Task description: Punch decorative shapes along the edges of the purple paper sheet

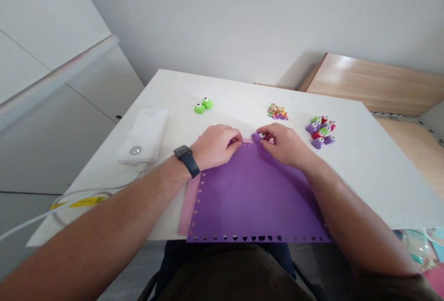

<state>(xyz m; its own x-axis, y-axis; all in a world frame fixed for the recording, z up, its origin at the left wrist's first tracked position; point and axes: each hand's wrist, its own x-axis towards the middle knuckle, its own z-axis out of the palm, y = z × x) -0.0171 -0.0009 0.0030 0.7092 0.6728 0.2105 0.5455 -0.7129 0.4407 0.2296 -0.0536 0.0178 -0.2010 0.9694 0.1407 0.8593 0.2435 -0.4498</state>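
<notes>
A purple paper sheet (253, 194) lies on the white table (350, 153), with a row of small heart-shaped holes along its left and bottom edges. A pink sheet (189, 208) shows beneath it on the left and along the top edge. My left hand (215, 147) pinches the sheet's top edge, and a dark watch (187, 160) sits on that wrist. My right hand (280, 144) grips a small purple craft punch (258, 137) with googly eyes at the same edge. The punch's lower part is hidden by my fingers.
Beyond my hands lie a green punch pair (203, 105), a heap of colourful paper cutouts (277, 112) and a cluster of several purple, red and green punches (319, 131). A white power bank (143, 135) with a cable (79, 201) lies at left. Wooden surfaces stand back right.
</notes>
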